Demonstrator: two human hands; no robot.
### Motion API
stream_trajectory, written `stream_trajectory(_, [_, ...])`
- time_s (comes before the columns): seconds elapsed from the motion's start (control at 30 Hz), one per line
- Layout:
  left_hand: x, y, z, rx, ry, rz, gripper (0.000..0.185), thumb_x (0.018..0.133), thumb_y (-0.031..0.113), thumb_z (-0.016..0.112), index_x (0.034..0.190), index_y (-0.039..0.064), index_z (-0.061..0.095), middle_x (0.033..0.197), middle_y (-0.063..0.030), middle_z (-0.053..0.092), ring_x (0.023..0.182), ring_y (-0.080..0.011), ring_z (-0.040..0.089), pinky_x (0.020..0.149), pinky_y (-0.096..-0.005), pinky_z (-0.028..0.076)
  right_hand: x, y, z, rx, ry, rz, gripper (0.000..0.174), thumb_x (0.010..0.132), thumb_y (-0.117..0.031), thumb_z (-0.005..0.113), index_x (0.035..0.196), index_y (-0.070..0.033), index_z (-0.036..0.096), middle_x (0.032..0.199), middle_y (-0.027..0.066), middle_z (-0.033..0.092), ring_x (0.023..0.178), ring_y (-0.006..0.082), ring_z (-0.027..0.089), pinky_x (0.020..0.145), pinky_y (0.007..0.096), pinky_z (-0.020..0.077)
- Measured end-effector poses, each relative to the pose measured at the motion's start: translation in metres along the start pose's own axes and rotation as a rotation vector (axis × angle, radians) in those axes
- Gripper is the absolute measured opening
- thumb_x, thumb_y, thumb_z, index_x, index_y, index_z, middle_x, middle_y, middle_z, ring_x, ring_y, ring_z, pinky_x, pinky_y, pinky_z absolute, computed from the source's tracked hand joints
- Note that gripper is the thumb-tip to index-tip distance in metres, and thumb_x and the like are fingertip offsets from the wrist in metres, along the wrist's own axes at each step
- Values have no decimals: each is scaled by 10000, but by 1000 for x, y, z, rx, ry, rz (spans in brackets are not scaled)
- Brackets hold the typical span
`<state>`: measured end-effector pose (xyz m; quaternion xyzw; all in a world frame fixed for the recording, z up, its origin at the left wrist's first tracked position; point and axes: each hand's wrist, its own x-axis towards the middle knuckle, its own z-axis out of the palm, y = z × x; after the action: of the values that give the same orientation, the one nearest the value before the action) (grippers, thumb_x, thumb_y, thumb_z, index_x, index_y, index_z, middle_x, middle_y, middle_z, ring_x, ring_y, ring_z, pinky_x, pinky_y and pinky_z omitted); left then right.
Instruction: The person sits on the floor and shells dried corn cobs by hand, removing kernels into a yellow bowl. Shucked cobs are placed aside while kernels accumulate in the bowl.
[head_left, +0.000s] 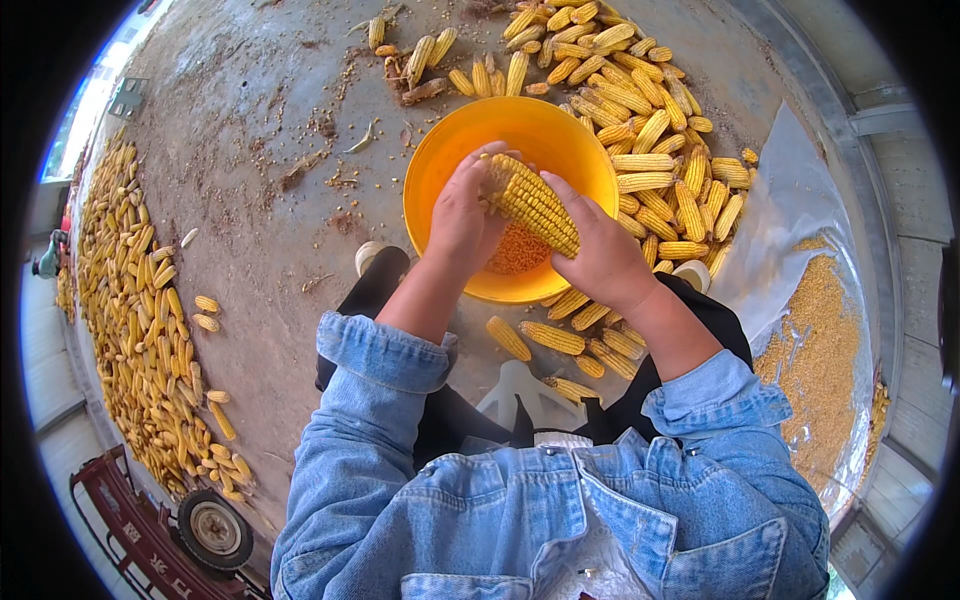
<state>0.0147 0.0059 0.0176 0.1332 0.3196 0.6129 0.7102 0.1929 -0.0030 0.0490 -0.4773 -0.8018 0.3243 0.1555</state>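
Note:
An ear of dried yellow corn (534, 204) lies slantwise between my two hands, above a yellow plastic tub (442, 150). My left hand (469, 206) grips its upper left end, where some kernels look gone and the cob shows pale. Around the lower right end close the fingers of my right hand (604, 251). Loose orange-yellow kernels (521, 249) cover part of the tub's bottom. The tub stands on the concrete floor between my feet, and my hands and the ear hide part of its inside.
Corn ears (652, 135) are heaped right of the tub, with several more (551, 337) in front of my seat. A plastic sheet (787, 217) and spread kernels (821, 345) lie far right. At left are a long corn pile (142, 315) and a dark red vehicle (142, 525).

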Motion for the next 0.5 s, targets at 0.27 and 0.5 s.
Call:
stream_trajectory(0.27, [4, -2, -7, 148, 98, -34, 225, 974, 186, 418, 1137, 71, 521, 1089, -116, 597, 1058, -243, 581, 910, -397, 474, -1, 1, 3, -338, 26, -73, 821, 724, -103, 690, 1436, -260, 312, 979, 108, 556, 831, 335, 604, 688, 414, 507])
stream_trajectory(0.5, [2, 2, -6, -11, -65, 3, 210, 976, 243, 462, 1100, 85, 523, 1029, -65, 609, 942, -197, 616, 830, -351, 517, -1, 2, -2, -179, 26, -46, 820, 732, -98, 686, 1440, -271, 309, 942, 108, 541, 811, 325, 604, 674, 405, 506])
